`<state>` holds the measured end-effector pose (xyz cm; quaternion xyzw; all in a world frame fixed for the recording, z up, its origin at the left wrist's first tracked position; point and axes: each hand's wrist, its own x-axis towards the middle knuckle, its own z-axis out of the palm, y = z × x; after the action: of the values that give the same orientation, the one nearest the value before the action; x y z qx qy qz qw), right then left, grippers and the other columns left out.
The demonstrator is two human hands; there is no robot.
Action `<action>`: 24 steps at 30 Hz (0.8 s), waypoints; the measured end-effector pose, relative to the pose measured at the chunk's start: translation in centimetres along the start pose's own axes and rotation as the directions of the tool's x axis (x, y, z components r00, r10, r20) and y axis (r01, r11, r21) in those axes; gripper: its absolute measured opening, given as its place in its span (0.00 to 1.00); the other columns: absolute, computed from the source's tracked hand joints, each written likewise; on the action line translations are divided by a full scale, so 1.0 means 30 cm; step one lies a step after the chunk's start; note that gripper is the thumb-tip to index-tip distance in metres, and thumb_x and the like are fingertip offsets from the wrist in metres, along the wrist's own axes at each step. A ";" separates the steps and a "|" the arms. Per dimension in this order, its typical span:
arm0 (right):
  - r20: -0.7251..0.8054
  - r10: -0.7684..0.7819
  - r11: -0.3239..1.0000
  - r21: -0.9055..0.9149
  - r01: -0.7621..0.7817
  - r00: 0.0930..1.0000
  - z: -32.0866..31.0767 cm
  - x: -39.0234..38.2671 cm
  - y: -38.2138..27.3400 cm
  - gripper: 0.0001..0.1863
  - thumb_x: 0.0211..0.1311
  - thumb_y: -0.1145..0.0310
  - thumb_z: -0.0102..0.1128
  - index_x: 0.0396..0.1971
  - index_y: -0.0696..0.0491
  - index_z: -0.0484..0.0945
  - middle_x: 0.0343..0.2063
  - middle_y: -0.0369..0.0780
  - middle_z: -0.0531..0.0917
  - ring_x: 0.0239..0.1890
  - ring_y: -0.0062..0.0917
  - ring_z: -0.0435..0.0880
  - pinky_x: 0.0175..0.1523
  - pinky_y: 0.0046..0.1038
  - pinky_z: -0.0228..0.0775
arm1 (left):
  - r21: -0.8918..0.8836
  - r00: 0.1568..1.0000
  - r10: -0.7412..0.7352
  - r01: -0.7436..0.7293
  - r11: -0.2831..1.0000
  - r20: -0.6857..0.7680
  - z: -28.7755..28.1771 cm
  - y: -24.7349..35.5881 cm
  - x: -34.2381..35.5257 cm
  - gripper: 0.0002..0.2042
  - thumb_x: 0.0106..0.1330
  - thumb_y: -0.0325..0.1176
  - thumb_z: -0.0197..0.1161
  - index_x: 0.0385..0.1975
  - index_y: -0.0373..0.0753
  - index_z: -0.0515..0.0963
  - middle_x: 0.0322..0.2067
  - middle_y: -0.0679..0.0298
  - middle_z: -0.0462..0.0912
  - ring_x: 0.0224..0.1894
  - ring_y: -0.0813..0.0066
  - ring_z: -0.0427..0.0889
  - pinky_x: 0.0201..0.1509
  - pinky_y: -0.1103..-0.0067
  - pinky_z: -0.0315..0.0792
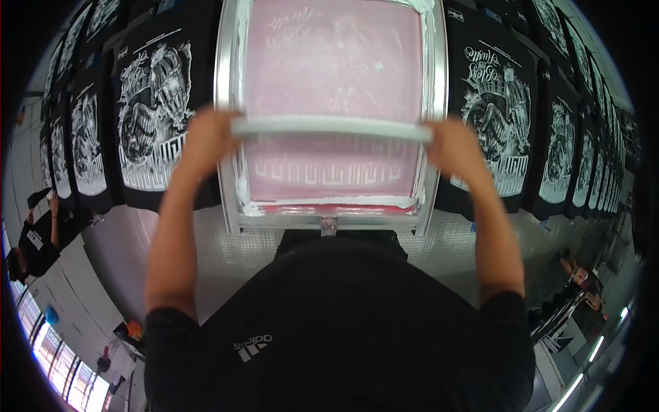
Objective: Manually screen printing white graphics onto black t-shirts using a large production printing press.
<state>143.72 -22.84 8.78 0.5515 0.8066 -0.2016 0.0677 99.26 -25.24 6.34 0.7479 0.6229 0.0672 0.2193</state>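
Note:
A long pale squeegee bar (333, 127) lies crosswise over a pink printing screen (333, 75) in a metal frame with white ink smeared along its edges. My left hand (214, 136) is closed round the bar's left end, and my right hand (449, 145) grips its right end; both are slightly blurred. Pale lettering, a figure and a maze-like border show faintly in the screen. A small metal clamp (329, 225) sits at the middle of the frame's near edge.
Rows of black shirts with white prints (154, 117) flank the screen on both sides (494, 123). A metal ledge (439, 244) runs below them. Another person (38, 244) in dark clothing works at the far left; a second person (582, 280) is at the lower right.

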 end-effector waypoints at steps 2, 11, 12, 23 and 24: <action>0.030 -0.004 0.996 0.094 0.001 1.000 0.064 -0.252 -0.116 0.22 0.43 0.78 0.63 0.44 0.50 0.85 0.35 0.46 0.83 0.44 0.44 0.82 0.50 0.42 0.75 | -0.087 0.998 0.036 -0.032 0.996 0.043 0.061 0.089 -0.305 0.19 0.45 0.31 0.77 0.39 0.40 0.83 0.39 0.58 0.85 0.45 0.57 0.83 0.48 0.65 0.78; 0.129 0.044 0.994 0.090 -0.055 0.991 0.279 -0.423 -0.159 0.24 0.35 0.78 0.64 0.41 0.52 0.82 0.37 0.41 0.86 0.43 0.40 0.83 0.67 0.49 0.66 | -0.110 0.997 -0.019 0.011 0.994 -0.072 0.280 0.127 -0.564 0.19 0.39 0.26 0.72 0.36 0.40 0.80 0.39 0.60 0.84 0.41 0.57 0.81 0.43 0.67 0.77; 0.041 0.003 0.997 0.083 -0.006 0.999 0.289 -0.446 -0.168 0.25 0.34 0.78 0.64 0.41 0.52 0.82 0.37 0.41 0.86 0.43 0.41 0.83 0.67 0.50 0.65 | -0.077 0.995 0.068 -0.074 0.994 -0.076 0.292 0.132 -0.586 0.20 0.38 0.26 0.72 0.36 0.40 0.80 0.39 0.60 0.84 0.42 0.57 0.81 0.44 0.66 0.77; -0.370 -0.087 0.993 -0.104 0.052 0.925 0.192 0.216 0.106 0.24 0.36 0.77 0.63 0.42 0.50 0.85 0.35 0.45 0.86 0.40 0.42 0.82 0.51 0.41 0.75 | 0.005 0.934 0.153 -0.160 0.987 -0.323 0.237 -0.146 0.213 0.21 0.42 0.25 0.71 0.42 0.39 0.84 0.40 0.56 0.86 0.44 0.56 0.84 0.50 0.67 0.79; -0.343 -0.050 0.989 -0.149 -0.002 0.938 0.144 0.335 0.134 0.25 0.38 0.75 0.63 0.44 0.49 0.85 0.33 0.45 0.86 0.39 0.42 0.82 0.49 0.41 0.76 | 0.047 0.949 0.105 -0.096 0.994 -0.297 0.195 -0.159 0.347 0.21 0.44 0.28 0.73 0.43 0.40 0.84 0.39 0.55 0.86 0.43 0.54 0.85 0.49 0.66 0.79</action>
<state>143.08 -14.65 0.52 0.5617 0.8254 -0.0424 -0.0368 99.37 -16.05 -2.66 0.7632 0.6110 0.1809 0.1068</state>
